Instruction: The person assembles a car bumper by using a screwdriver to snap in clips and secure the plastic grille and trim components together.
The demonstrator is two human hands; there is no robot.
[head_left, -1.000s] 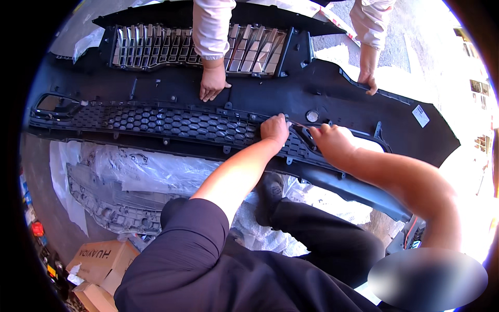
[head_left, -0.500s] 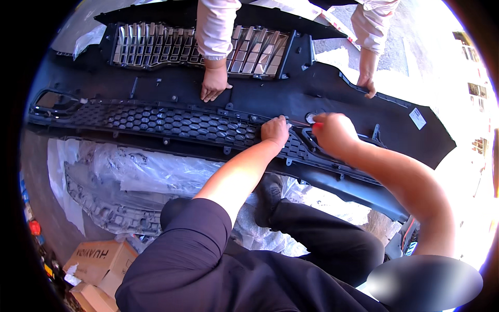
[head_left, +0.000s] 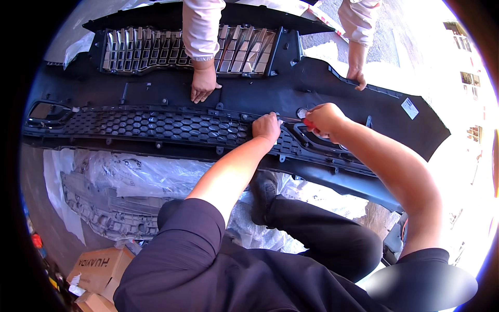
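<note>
A black car bumper cover point(head_left: 270, 93) lies with its inner side facing up. Along it runs a black honeycomb lower grille point(head_left: 176, 125). My left hand point(head_left: 267, 128) is closed on the grille's upper edge, near a mounting tab. In my right hand point(head_left: 328, 120) is a red-handled screwdriver point(head_left: 309, 125), its thin shaft pointing left toward my left fingers. The screwdriver's tip is hidden at my left hand. A small round opening point(head_left: 301, 113) in the bumper shows just beyond the handle.
Opposite me, a co-worker's hand point(head_left: 204, 83) presses on the bumper and their other hand point(head_left: 356, 78) holds its far edge. A chrome-slatted upper grille point(head_left: 249, 49) sits at the far side. Clear plastic sheeting point(head_left: 150, 174) lies under the near edge; cardboard boxes point(head_left: 99, 268) stand lower left.
My right hand has turned slightly around the screwdriver, its fingers now lower. The whole scene has shifted a little left in the view. My left hand keeps its place on the grille.
</note>
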